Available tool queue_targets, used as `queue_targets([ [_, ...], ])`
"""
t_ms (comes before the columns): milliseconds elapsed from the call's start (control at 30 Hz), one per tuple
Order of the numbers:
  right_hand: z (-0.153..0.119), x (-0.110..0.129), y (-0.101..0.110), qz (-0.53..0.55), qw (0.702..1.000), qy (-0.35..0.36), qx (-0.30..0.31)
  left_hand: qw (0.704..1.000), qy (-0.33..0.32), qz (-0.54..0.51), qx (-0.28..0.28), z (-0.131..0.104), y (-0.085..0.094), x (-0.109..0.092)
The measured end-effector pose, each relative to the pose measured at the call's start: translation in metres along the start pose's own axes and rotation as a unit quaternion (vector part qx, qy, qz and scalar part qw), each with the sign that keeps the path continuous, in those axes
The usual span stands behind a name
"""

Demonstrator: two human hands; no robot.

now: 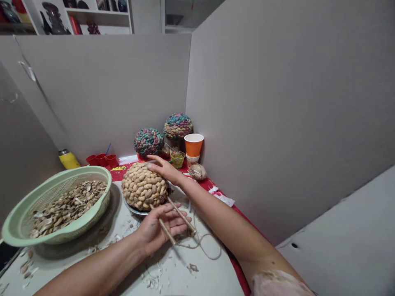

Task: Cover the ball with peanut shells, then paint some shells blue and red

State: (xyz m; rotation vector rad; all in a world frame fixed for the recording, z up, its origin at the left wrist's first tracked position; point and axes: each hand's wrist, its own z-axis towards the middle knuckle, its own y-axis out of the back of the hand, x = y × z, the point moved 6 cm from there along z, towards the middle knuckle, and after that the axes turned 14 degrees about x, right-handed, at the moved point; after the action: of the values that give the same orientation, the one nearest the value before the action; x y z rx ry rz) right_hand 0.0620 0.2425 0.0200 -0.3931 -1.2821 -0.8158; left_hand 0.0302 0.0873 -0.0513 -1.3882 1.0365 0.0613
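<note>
A ball covered in peanuts in their shells [144,187] sits in a shallow metal dish [135,211]. My right hand [165,169] lies on its upper right side, fingers stretched out and apart. Two twine-wrapped sticks [182,214] stick out from the ball's lower right toward me. Below them my left hand [163,226] is turned palm up with its fingers extended, and the sticks cross over the palm and fingers. Whether its thumb presses on a stick is unclear. Loose twine [212,258] loops from the stick ends onto the table.
At left stands a green basket [106,176] of peanut shells. Behind are two coloured peanut balls [148,142], an orange cup [194,146], a ball of twine [197,172], red cups [101,159] and a yellow bottle [68,159]. Grey partitions [277,102] enclose the table; shell scraps litter it.
</note>
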Motion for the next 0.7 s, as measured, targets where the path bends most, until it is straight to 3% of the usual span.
queue_targets([
  [233,-0.017,0.037,-0.008,0.041,0.993,0.102,-0.053,0.998,-0.010,0.054,0.009,-0.019,-0.006,-0.007],
  [467,-0.047,0.090,-0.010,0.031,0.956,0.267,-0.117,0.994,-0.028,0.100,0.015,-0.035,-0.009,-0.019],
  [700,-0.076,0.112,-0.024,-0.063,0.942,0.295,-0.147,0.971,-0.125,0.202,-0.036,-0.040,0.007,-0.036],
])
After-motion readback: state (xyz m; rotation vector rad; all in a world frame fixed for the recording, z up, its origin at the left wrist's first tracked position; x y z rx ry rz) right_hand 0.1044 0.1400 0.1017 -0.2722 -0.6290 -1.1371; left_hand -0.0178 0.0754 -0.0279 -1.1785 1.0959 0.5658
